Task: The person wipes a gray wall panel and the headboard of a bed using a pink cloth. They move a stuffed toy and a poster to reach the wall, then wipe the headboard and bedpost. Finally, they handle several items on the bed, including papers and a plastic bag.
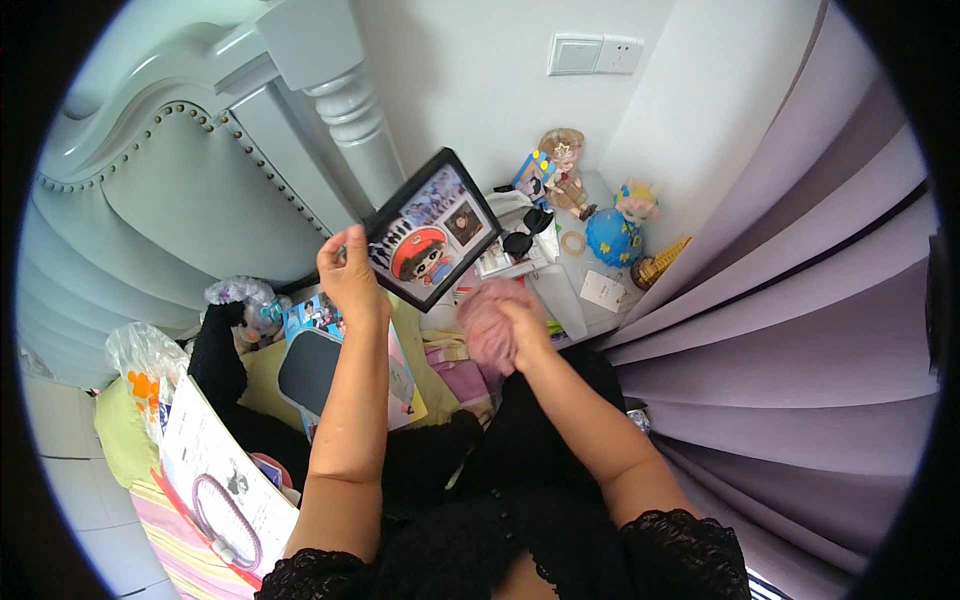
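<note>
My left hand (350,272) grips the left edge of a black picture frame (478,251), raised and tilted in front of the bedside table. Behind its front are a cartoon figure in a red cap and some small photos. In my right hand (524,335) is a bunched pink cloth (488,318), just below the frame's lower right corner and apart from it. The fingers close around the cloth and partly sink into it. Below my left hand, a dark rounded flat panel (311,371) lies on the bed.
On the white bedside table (597,318) stand a doll (565,172), a blue round figure (613,238), sunglasses (527,236) and a roll of tape (573,243). A purple curtain (780,340) hangs at right. The padded headboard (190,190) rises at left, near papers (230,470) and a plastic bag (146,355).
</note>
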